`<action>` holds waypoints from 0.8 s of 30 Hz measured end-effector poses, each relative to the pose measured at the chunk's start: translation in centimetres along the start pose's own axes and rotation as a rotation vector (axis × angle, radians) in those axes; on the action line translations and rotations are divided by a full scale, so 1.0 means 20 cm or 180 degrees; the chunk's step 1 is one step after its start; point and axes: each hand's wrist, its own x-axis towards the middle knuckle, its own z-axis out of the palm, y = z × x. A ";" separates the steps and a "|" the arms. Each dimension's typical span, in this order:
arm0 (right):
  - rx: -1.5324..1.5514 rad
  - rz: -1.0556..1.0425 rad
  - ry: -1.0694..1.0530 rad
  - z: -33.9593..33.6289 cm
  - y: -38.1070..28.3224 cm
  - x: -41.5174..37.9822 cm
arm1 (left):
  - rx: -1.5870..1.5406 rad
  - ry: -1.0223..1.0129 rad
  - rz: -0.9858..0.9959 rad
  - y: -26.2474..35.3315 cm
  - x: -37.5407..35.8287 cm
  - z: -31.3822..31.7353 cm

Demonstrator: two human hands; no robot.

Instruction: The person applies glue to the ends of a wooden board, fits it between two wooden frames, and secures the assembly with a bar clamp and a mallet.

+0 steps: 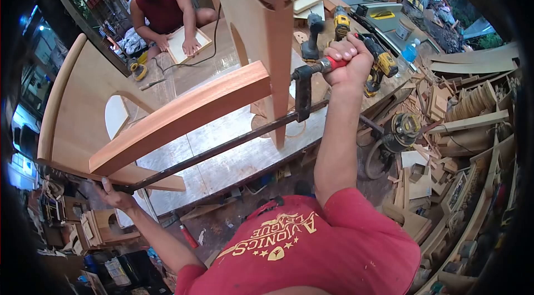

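My right hand (349, 60) is closed around the red handle of a long bar clamp (222, 153). The clamp's screw end is at the right panel (269, 61) of a wooden frame. At the clamp's other end my left hand (118, 197) holds on beside the lower edge of the left panel (83, 106); its fingers are partly hidden. A curved wooden rail (183, 114) spans between the two panels, above the clamp bar. Both panels have rounded top edges and arched cutouts, and stand on a shiny-topped table (214, 167).
Across the table a person (167, 11) has both hands on a light wooden board (190, 45). Cordless drills (341, 23) and a blue-capped bottle (410, 51) are at the right. A sander (138, 70) sits at the left. Wood offcuts and a yellow-black machine (405, 126) crowd the right side.
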 end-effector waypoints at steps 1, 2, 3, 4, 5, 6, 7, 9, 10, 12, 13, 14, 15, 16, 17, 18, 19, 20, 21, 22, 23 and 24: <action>0.0023 0.0023 -0.0190 -0.04 -0.01 0.01 | -0.0054 0.0033 -0.0038 0.00 0.00 0.01; 0.0055 0.0045 -0.0400 -0.07 -0.01 0.03 | -0.0028 -0.0002 0.0017 0.01 0.00 0.02; 0.0088 0.0073 -0.0616 -0.08 -0.01 0.05 | -0.0001 -0.0027 0.0075 0.01 0.01 0.01; 0.0276 0.0085 -0.1275 -0.10 -0.01 0.05 | 0.0026 -0.0047 0.0127 0.00 0.01 0.01; 0.0514 0.0092 -0.1595 -0.12 0.00 0.07 | 0.0028 0.0044 0.0085 -0.02 0.01 -0.01; 0.0749 0.0088 -0.1894 -0.13 0.01 0.09 | 0.0042 0.0116 0.0033 -0.04 0.02 -0.01; 0.0988 0.0072 -0.2203 -0.14 0.03 0.11 | 0.0045 0.0187 -0.0008 -0.06 0.03 -0.02; 0.1020 0.0143 -0.2473 -0.17 0.03 0.13 | -0.0009 0.0091 0.0035 -0.06 0.02 -0.02; 0.1010 0.0167 -0.2621 -0.18 0.02 0.14 | -0.0040 0.0059 0.0055 -0.05 0.02 -0.01; 0.0954 0.0116 -0.2304 -0.14 0.01 0.11 | -0.0031 0.0109 0.0168 -0.07 0.04 -0.02; 0.0868 0.0072 -0.2040 -0.13 0.01 0.11 | -0.0010 0.0136 0.0214 -0.09 0.04 -0.02; 0.0780 0.0038 -0.1750 -0.13 0.00 0.09 | 0.0029 0.0154 0.0227 -0.10 0.05 -0.04; 0.0688 0.0009 -0.1469 -0.11 0.00 0.07 | 0.0062 0.0177 0.0240 -0.10 0.05 -0.04; 0.0592 -0.0015 -0.1041 -0.09 -0.01 0.05 | 0.0069 0.0219 0.0264 -0.11 0.05 -0.03; 0.0504 -0.0056 -0.0783 -0.06 -0.01 0.04 | 0.0032 0.0196 0.0289 -0.11 0.05 -0.03; 0.0413 -0.0100 -0.0511 -0.03 -0.01 0.03 | 0.0005 0.0162 0.0308 -0.09 0.05 -0.02; 0.0317 -0.0150 -0.0247 -0.03 -0.01 0.02 | -0.0034 0.0126 0.0326 -0.08 0.04 -0.01; 0.0313 -0.0098 -0.0379 -0.04 -0.02 0.03 | 0.0124 0.0149 0.0441 -0.09 0.04 -0.02; 0.0378 -0.0071 -0.0603 -0.06 -0.01 0.03 | 0.0275 0.0171 0.0561 -0.10 0.04 -0.02; 0.0440 -0.0042 -0.0824 -0.07 -0.01 0.04 | 0.0429 0.0194 0.0677 -0.11 0.04 -0.02; 0.0500 -0.0009 -0.1039 -0.08 -0.01 0.04 | 0.0336 0.0183 0.0567 -0.12 0.04 -0.03; 0.0583 -0.0081 -0.1142 -0.08 0.00 0.04 | 0.0247 0.0171 0.0452 -0.09 0.03 -0.02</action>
